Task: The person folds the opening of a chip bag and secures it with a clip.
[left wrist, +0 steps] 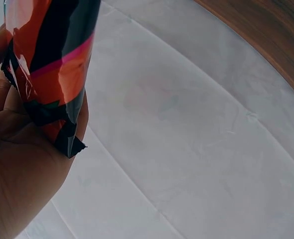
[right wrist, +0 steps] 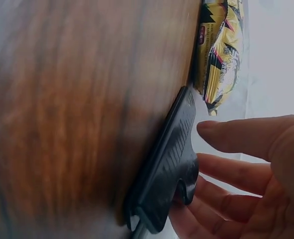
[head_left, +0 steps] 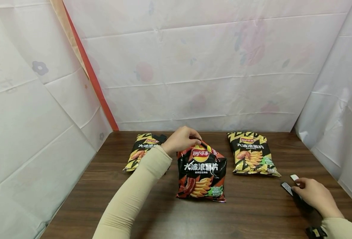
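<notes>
red chip bag: a red and black lay's chip bag (head_left: 201, 172) stands near the middle of the wooden table (head_left: 253, 212), its lower edge on the wood and its top lifted.
left hand: the left hand (head_left: 180, 139) pinches the bag's sealed top edge, fingers curled over it; the left wrist view shows the crimped corner (left wrist: 62, 134) held against the palm.
right hand: the right hand (head_left: 311, 194) rests at the table's right side, fingers loosely extended, touching a black clip-like device (right wrist: 169, 172) lying flat on the wood.
yellow bags: one yellow lay's chip bag (head_left: 141, 151) lies behind the left forearm, another (head_left: 252, 157) lies just right of the red bag.
surroundings: white floral sheets (head_left: 194, 66) hang behind and beside the table.
</notes>
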